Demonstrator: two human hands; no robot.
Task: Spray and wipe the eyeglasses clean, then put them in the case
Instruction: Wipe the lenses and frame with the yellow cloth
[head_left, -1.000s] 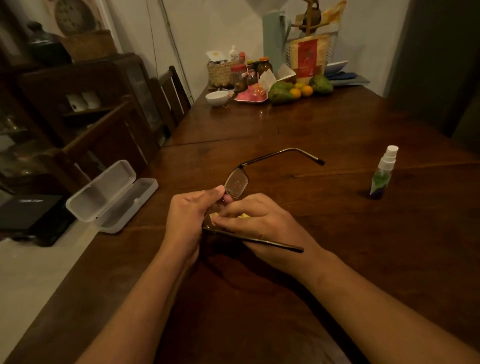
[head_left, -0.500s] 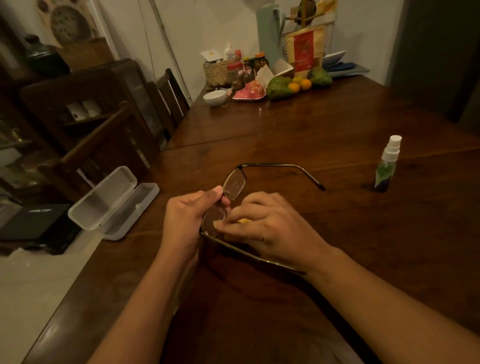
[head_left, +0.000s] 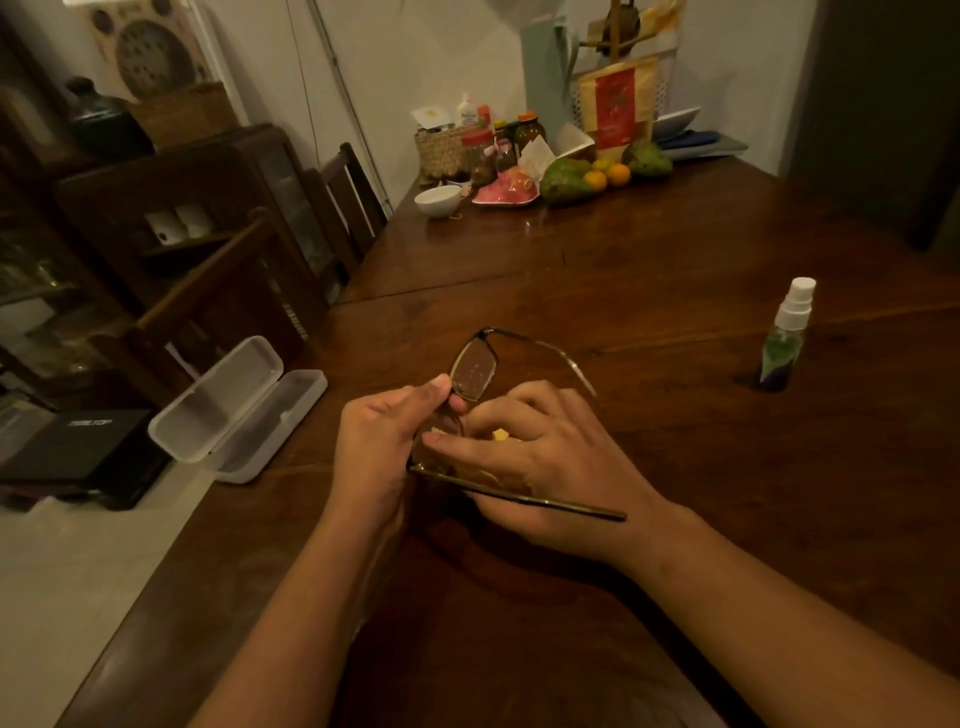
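Over the dark wooden table (head_left: 675, 270), the left hand (head_left: 376, 452) pinches the eyeglasses (head_left: 470, 371) at the bridge, while the right hand (head_left: 545, 462) presses a small yellow cloth (head_left: 500, 434) onto the nearer lens, thumb and fingers closed around it. Droplets speckle the far lens, so that 1 looks unwiped. Best play: light circles, both faces, no strain on the splayed temples. White case (head_left: 236, 410) waits open at left; spray bottle (head_left: 787, 338) stands well apart at right.

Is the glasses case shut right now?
No, the white case lies open at the table's left edge, lid tipped back and nothing visible inside, while both hands work on the eyeglasses.
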